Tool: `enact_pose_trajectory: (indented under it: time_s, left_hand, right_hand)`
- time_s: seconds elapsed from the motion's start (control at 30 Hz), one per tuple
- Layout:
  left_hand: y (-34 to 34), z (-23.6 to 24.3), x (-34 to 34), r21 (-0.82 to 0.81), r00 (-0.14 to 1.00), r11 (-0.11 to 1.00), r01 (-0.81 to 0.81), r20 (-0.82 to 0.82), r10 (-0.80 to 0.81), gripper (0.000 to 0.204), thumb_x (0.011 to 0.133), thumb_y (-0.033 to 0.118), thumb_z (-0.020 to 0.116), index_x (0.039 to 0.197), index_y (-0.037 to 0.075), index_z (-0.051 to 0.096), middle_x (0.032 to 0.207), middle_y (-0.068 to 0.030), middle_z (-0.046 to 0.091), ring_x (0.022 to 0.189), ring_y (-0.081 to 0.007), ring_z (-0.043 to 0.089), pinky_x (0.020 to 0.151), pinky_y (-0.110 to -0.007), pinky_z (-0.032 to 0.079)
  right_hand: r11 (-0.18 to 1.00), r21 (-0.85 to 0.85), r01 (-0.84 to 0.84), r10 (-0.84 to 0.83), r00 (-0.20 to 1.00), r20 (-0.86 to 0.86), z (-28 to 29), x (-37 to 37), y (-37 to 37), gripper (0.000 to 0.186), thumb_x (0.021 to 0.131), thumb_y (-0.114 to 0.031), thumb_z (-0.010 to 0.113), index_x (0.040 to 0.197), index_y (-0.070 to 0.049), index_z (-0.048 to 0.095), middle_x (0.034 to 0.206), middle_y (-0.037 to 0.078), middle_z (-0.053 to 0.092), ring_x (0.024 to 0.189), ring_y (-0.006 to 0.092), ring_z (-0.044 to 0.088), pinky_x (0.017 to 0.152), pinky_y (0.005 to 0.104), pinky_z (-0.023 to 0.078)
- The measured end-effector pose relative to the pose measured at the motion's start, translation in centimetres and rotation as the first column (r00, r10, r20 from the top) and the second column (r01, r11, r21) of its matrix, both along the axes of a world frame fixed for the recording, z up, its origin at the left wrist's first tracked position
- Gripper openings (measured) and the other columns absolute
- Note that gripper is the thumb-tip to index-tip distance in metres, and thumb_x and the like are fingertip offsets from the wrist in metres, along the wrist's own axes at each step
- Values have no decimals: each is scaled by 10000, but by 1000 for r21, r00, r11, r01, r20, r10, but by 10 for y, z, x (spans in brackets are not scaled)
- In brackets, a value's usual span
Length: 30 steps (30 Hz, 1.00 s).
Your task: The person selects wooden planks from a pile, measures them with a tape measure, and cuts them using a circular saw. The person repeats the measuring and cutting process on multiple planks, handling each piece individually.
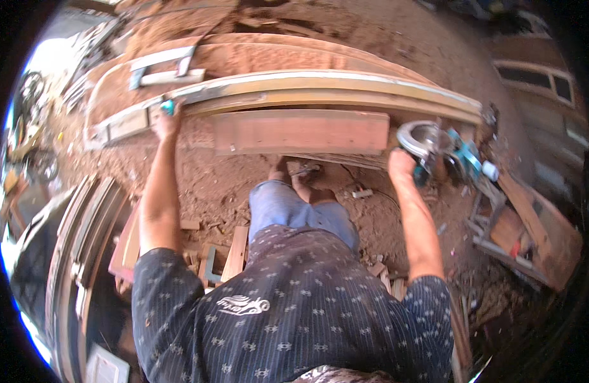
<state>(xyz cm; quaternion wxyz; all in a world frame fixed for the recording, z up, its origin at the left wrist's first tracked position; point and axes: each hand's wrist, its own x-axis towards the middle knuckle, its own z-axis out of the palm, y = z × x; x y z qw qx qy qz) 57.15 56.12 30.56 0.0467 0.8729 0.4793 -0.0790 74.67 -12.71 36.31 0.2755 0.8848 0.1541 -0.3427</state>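
My right hand (402, 165) is closed around the dark handle of a teal and silver power tool (423, 136). Its round metal guard makes it look like a circular saw, and it is beside the right end of a long wooden beam (320, 83). Out to the left, my left hand (165, 122) is closed at the beam's left part, with a small teal thing (167, 107) showing at its fingers. Blur hides what that teal thing is. Between my hands a reddish plank (301, 132) lies along the beam's near side.
Beyond the beam spreads reddish sawdust (262, 59), with a metal frame piece (170, 69) on it. Long boards (84, 255) stand at the left. A wooden box of scraps (530, 236) sits at the right. Offcuts (236, 254) lie near my legs.
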Motion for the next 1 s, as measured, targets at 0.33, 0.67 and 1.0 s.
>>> enact_pose_trajectory:
  time_s: [0.33, 0.67, 1.0]
  left_hand:
    - [37, -14, -13, -791, 793, 607, -75, 322, 517, 399, 832, 372, 819, 1093, 90, 711, 949, 10, 664, 846, -98, 581, 731, -280, 440]
    - [-288, 157, -4, -895, 710, -374, 244, -98, 697, 722, 1018, 580, 474, 1426, -15, 446, 1359, -152, 553, 1256, -270, 550, 1099, -431, 422]
    - [-245, 77, -41, -987, 443, -32, 159, 42, 895, 97, 985, 135, 562, 993, 41, 586, 932, -56, 610, 883, -214, 626, 862, -388, 563]
  right_hand:
    - [771, 635, 47, -125, 989, 79, 93, -52, 101, 413, 889, -267, 680, 1195, 6, 623, 1136, 219, 675, 1089, 380, 636, 943, 502, 502]
    - [73, 805, 589, -163, 803, -573, 106, -94, 248, 678, 925, -530, 665, 1367, -31, 544, 1251, 236, 626, 1188, 359, 610, 1016, 450, 482]
    - [288, 858, 425, -208, 903, -377, 76, -68, 151, 459, 815, -405, 763, 1170, -117, 723, 1043, 203, 683, 975, 351, 675, 875, 436, 554]
